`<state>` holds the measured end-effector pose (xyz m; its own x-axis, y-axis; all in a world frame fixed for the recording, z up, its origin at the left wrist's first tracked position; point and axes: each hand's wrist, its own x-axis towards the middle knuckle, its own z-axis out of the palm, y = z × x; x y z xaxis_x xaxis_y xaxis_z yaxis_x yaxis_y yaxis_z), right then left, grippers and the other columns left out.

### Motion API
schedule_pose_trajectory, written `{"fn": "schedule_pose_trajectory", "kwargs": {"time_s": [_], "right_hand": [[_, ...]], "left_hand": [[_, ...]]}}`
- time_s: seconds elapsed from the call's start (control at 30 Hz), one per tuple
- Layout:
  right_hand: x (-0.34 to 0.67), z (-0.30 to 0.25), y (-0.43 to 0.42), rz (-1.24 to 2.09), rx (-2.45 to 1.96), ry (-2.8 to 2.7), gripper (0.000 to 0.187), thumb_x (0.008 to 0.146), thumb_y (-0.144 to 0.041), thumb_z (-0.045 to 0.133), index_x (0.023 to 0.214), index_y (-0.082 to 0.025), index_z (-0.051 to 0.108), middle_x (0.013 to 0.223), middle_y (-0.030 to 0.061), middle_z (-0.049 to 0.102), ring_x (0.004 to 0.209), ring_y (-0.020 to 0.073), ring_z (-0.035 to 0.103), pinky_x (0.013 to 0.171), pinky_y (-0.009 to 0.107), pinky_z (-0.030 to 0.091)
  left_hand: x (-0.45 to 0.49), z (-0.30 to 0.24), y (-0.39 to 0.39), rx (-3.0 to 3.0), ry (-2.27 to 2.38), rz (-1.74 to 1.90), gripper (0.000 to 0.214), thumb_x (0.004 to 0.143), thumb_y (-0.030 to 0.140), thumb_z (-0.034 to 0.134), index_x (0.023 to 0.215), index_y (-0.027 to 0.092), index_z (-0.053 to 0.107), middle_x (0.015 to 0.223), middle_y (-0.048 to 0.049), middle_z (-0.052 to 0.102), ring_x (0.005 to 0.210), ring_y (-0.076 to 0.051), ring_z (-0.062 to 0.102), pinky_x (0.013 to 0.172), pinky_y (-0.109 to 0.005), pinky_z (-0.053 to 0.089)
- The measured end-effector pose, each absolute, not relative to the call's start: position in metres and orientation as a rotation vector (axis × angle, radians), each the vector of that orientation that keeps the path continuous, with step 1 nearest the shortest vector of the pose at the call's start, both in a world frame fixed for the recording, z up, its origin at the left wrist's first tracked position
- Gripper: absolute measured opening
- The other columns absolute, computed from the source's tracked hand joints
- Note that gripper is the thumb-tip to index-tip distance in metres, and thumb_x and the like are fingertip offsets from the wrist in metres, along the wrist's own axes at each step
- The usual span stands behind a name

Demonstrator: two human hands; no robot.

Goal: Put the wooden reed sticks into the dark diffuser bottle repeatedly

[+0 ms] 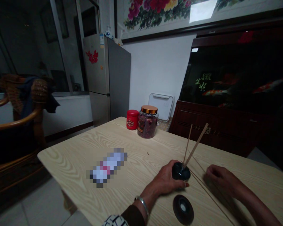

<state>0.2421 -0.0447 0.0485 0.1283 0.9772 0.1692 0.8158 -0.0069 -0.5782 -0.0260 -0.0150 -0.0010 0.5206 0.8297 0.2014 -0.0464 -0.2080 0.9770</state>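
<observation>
My left hand (163,179), with a bangle at its wrist, is closed around the side of a small glossy dark pot (181,171) low over the table. Several thin brown sticks (195,147) stand up out of the pot's mouth, leaning right. Nearer to me lies a dark round dish (183,209) with a pale spot in its middle. To the right of the pot, my right hand (223,179) hovers with curled fingers; what they hold, if anything, cannot be made out. Long thin sticks (213,200) stretch across the tabletop between the pot and that hand.
On the wood-grain table (89,150) stand a red canister (132,120) and a copper-lidded jar (147,123) of dark dried pieces. A blurred-out oblong item (108,166) lies at left. Beyond are a refrigerator (119,81), a fish tank (235,72) and a wooden chair (21,122).
</observation>
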Motion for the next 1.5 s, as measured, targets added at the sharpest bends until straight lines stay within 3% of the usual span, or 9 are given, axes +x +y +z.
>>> {"fn": "schedule_pose_trajectory", "kwargs": {"time_s": [0.17, 0.3, 0.43, 0.57, 0.83, 1.07, 1.23, 1.37, 1.5], "right_hand": [[0.237, 0.105, -0.055, 0.479, -1.487, -1.058, 0.028, 0.064, -0.045, 0.073, 0.079, -0.022, 0.069, 0.071, 0.0030, 0.062, 0.061, 0.0162, 0.056, 0.048, 0.026, 0.043], [0.202, 0.137, -0.065, 0.535, -1.049, -0.733, 0.017, 0.062, -0.032, 0.079, 0.073, -0.025, 0.067, 0.080, 0.0019, 0.059, 0.065, 0.0121, 0.054, 0.042, 0.019, 0.039], [0.164, 0.145, -0.067, 0.399, -0.935, -0.768, 0.022, 0.062, -0.030, 0.083, 0.075, -0.021, 0.068, 0.076, 0.0011, 0.061, 0.067, 0.0122, 0.058, 0.044, 0.018, 0.043], [0.149, 0.133, -0.063, 0.313, -1.030, -0.898, 0.028, 0.071, -0.041, 0.082, 0.084, -0.021, 0.068, 0.073, -0.0002, 0.065, 0.066, 0.0123, 0.059, 0.048, 0.019, 0.046], [0.145, 0.116, -0.054, 0.318, -1.156, -1.035, 0.032, 0.075, -0.047, 0.077, 0.088, -0.020, 0.065, 0.073, 0.0003, 0.066, 0.059, 0.0121, 0.057, 0.049, 0.022, 0.048], [0.146, 0.103, -0.048, 0.566, -1.242, -1.209, 0.038, 0.073, -0.052, 0.076, 0.087, -0.019, 0.062, 0.078, 0.0029, 0.065, 0.069, 0.0180, 0.064, 0.049, 0.025, 0.052], [0.165, 0.108, -0.052, 0.730, -1.403, -1.381, 0.045, 0.073, -0.059, 0.071, 0.090, -0.018, 0.061, 0.082, 0.0040, 0.063, 0.065, 0.0183, 0.064, 0.049, 0.028, 0.052], [0.195, 0.110, -0.056, 0.709, -1.572, -1.602, 0.038, 0.078, -0.057, 0.063, 0.085, -0.020, 0.060, 0.073, 0.0022, 0.061, 0.061, 0.0172, 0.062, 0.051, 0.028, 0.050], [0.219, 0.091, -0.055, 0.616, -1.889, -1.936, 0.019, 0.079, -0.038, 0.056, 0.071, -0.021, 0.056, 0.065, 0.0027, 0.062, 0.057, 0.0166, 0.059, 0.051, 0.026, 0.042]], "left_hand": [[-0.028, 0.002, -0.016, 1.605, 0.703, 0.916, 0.080, 0.057, 0.036, 0.090, 0.128, 0.021, 0.057, 0.114, -0.0077, 0.065, 0.102, -0.024, 0.059, 0.089, -0.035, 0.048], [-0.027, 0.002, -0.016, 1.608, 0.715, 0.913, 0.079, 0.056, 0.035, 0.091, 0.127, 0.021, 0.057, 0.113, -0.0076, 0.066, 0.101, -0.024, 0.060, 0.086, -0.035, 0.048], [-0.026, 0.000, -0.015, 1.616, 0.719, 0.921, 0.074, 0.057, 0.034, 0.090, 0.123, 0.022, 0.059, 0.109, -0.0063, 0.067, 0.097, -0.024, 0.060, 0.081, -0.033, 0.049], [-0.025, -0.001, -0.015, 1.612, 0.720, 0.927, 0.077, 0.057, 0.035, 0.090, 0.125, 0.020, 0.058, 0.109, -0.0069, 0.066, 0.096, -0.023, 0.060, 0.081, -0.032, 0.049], [-0.026, -0.001, -0.016, 1.577, 0.694, 0.923, 0.080, 0.056, 0.037, 0.090, 0.126, 0.019, 0.056, 0.110, -0.0073, 0.065, 0.099, -0.023, 0.060, 0.088, -0.035, 0.050], [-0.027, 0.000, -0.016, 1.586, 0.685, 0.931, 0.080, 0.057, 0.037, 0.090, 0.127, 0.020, 0.056, 0.110, -0.0070, 0.065, 0.100, -0.024, 0.060, 0.090, -0.035, 0.048], [-0.028, 0.001, -0.016, 1.604, 0.683, 0.937, 0.080, 0.057, 0.039, 0.090, 0.128, 0.020, 0.056, 0.111, -0.0074, 0.065, 0.101, -0.024, 0.060, 0.091, -0.036, 0.048], [-0.027, 0.000, -0.015, 1.592, 0.693, 0.918, 0.081, 0.057, 0.038, 0.090, 0.128, 0.021, 0.055, 0.111, -0.0070, 0.065, 0.100, -0.023, 0.060, 0.090, -0.035, 0.048], [-0.026, -0.003, -0.015, 1.580, 0.687, 0.914, 0.080, 0.057, 0.036, 0.090, 0.128, 0.020, 0.055, 0.111, -0.0069, 0.065, 0.099, -0.022, 0.060, 0.088, -0.033, 0.048]]}}
